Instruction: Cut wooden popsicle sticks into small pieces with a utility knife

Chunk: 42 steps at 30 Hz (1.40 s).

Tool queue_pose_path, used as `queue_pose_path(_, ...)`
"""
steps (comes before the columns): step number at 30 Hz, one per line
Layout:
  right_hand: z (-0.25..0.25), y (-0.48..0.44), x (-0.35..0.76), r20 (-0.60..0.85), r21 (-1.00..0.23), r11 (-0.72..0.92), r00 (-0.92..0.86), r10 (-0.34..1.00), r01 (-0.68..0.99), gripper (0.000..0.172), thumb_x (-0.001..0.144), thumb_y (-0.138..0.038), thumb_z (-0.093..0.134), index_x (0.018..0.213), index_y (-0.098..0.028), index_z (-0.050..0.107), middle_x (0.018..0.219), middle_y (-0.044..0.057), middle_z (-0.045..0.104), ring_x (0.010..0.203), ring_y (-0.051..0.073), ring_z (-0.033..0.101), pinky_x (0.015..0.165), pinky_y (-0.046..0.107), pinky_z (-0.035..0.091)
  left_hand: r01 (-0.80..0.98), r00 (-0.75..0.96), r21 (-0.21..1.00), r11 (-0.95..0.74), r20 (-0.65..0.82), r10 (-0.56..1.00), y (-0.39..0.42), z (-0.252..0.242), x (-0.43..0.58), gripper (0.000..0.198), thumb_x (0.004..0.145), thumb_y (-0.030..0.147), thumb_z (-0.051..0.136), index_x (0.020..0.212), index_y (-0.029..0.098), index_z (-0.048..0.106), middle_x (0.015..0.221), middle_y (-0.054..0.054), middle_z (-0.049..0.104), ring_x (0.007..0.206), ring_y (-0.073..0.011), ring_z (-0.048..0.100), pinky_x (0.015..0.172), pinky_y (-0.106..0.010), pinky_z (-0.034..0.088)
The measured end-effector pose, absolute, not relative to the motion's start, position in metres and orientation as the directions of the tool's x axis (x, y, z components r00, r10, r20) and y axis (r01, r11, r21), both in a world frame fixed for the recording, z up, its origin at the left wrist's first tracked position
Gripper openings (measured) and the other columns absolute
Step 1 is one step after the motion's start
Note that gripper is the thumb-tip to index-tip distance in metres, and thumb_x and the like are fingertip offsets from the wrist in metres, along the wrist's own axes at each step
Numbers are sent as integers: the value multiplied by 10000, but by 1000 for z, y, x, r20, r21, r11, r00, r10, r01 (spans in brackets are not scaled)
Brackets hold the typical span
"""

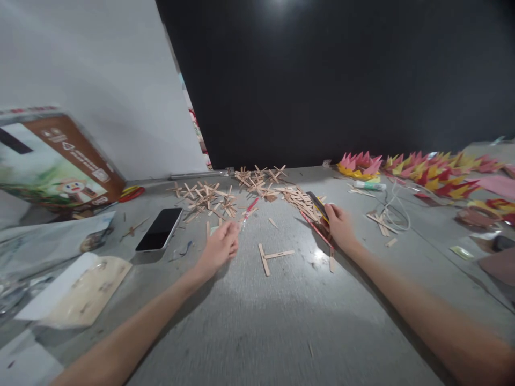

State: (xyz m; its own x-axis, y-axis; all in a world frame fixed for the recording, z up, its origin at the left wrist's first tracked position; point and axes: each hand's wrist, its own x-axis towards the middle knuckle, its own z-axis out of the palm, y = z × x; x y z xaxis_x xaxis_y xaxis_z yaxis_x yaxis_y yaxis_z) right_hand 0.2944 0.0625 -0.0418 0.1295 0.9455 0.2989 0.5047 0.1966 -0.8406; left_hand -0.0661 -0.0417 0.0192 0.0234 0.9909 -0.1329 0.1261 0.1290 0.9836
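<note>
Right hand (340, 225), right of the frame's centre, grips what seems a black-and-yellow cutter (317, 205), whose tip should point away from the curled left hand (222, 242), perhaps empty, I cannot tell, while two wooden sticks (264, 260) lie T-shaped below centre.

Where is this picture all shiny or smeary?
In the head view, white glare sits on the gray table by the right hand, and a glow shows high on the black panel; also in the head view, small print on the box is too smeared to read.
</note>
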Motion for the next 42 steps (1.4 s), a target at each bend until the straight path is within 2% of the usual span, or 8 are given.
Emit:
queue_pose_path(4,-41,62,294,301,-854,196,151,941,481,581,990,-766,414,780,-248,572,563,-6,571,522,184,514,497,300,370,28,125,966,256,-258,958,-34,2,-69,384,924,558,628,944,183,546,573,127,275,436,-56,237,463,-190,175)
queue_pose_path(8,-40,61,293,297,-861,197,150,943,469,569,997,-739,432,760,-244,581,558,-7,569,504,175,498,487,300,363,69,180,983,169,-179,967,-36,5,-69,291,941,439,601,1035,163,595,608,90,373,483,-73,358,505,-199,251)
queue_pose_path(11,-40,60,293,295,-864,196,150,944,463,565,1001,-730,436,761,-240,584,566,-4,579,500,171,495,484,300,361,116,182,989,92,-112,977,-43,10,-65,276,982,456,538,1026,186,573,636,56,482,491,-81,427,511,-204,295)
queue_pose_path(17,-39,60,293,293,-866,197,148,945,459,551,998,-718,459,767,-237,595,551,-15,560,491,169,498,476,295,351,158,161,981,109,-134,978,-49,11,-59,421,985,551,526,1241,217,510,615,60,564,358,-79,372,398,-196,262)
queue_pose_path(25,-37,58,291,290,-865,195,143,946,461,563,994,-732,444,756,-242,583,540,-18,551,493,170,488,488,296,358,138,166,984,114,-136,977,-52,11,-59,349,970,563,557,1074,231,525,538,95,482,322,-64,283,343,-176,255)
queue_pose_path(30,-35,57,290,289,-862,197,134,948,467,547,997,-721,444,760,-246,578,557,-11,565,516,182,506,510,307,373,95,191,989,111,-127,973,-53,8,-56,362,979,567,538,1102,228,507,632,71,549,351,-59,331,366,-182,304)
queue_pose_path(34,-34,57,290,289,-854,191,137,948,484,561,996,-732,433,752,-247,573,547,-6,559,515,188,505,514,316,374,97,160,992,83,-98,982,-52,5,-53,420,986,572,523,1202,212,529,680,54,575,375,-62,356,394,-190,278)
queue_pose_path(42,-31,53,290,349,-813,172,228,909,557,584,1021,-762,287,829,-264,524,644,2,580,596,212,541,572,323,400,310,-3,950,21,-21,1000,-45,-3,-62,492,1012,567,465,1283,161,529,583,37,609,424,-116,402,465,-230,288)
